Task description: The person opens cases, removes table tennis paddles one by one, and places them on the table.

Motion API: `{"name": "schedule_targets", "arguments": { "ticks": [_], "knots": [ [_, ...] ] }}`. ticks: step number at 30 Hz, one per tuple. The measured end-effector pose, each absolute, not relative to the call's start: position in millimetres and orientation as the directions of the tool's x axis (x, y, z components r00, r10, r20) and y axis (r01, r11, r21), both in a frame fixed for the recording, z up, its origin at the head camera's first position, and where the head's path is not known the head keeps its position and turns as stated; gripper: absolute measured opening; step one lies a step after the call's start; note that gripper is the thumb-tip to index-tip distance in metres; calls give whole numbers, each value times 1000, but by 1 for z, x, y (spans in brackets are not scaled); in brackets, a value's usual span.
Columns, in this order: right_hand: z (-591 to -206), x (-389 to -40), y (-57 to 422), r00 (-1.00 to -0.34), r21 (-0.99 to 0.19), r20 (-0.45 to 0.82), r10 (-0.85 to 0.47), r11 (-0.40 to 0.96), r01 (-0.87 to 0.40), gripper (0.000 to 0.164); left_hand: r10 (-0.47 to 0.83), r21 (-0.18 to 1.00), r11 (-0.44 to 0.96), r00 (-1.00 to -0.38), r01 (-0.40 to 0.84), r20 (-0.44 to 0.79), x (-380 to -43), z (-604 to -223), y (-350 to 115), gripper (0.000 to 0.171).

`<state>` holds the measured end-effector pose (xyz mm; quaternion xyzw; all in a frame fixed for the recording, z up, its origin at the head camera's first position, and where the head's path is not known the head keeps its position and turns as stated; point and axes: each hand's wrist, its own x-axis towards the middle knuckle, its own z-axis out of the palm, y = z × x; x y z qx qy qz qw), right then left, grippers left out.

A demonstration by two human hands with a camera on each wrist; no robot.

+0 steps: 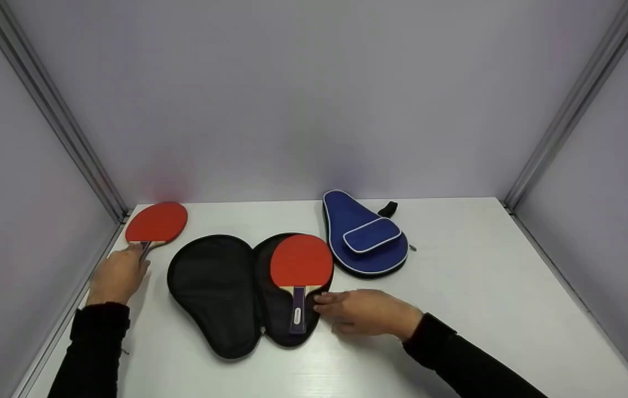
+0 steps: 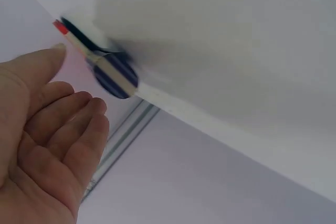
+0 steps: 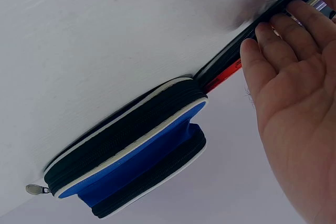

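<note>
At the far left of the table lies a red table tennis paddle. My left hand is at its handle; in the left wrist view the thumb and loosely bent fingers stand apart from the handle's striped end. A black paddle case is spread open in the middle. On its right half rests a second red paddle, handle toward me. My right hand has its fingertips at that half's right edge, beside the handle. Its fingers look nearly straight in the right wrist view; contact with the case is hard to tell.
A blue paddle case with white piping and a front pocket lies behind my right hand, near the black case. Its zipper pull sticks out at one end. Grey walls enclose the white table at the back and sides.
</note>
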<state>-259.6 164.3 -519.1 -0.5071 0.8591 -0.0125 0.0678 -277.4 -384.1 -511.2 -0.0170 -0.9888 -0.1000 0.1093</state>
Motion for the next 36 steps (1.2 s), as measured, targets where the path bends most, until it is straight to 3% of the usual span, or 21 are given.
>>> {"name": "schedule_targets", "arguments": {
  "ticks": [3,11,22,36],
  "knots": [
    [-520,-260,165,-474,-85,-99,-875,482,-872,53,19,176,982,-966,66,259,-279,-504,-375,41],
    [-522,-261,163,-497,-115,-137,-857,512,-851,55,61,175,977,-941,125,334,-283,-484,-347,51],
    [-522,-261,164,-501,-127,-137,-855,517,-847,55,169,155,959,-917,238,362,-276,-461,-302,53],
    [-522,-260,167,-465,-96,-81,-882,471,-877,51,390,-20,907,-819,421,422,-264,-465,-251,53]
  ]
}}
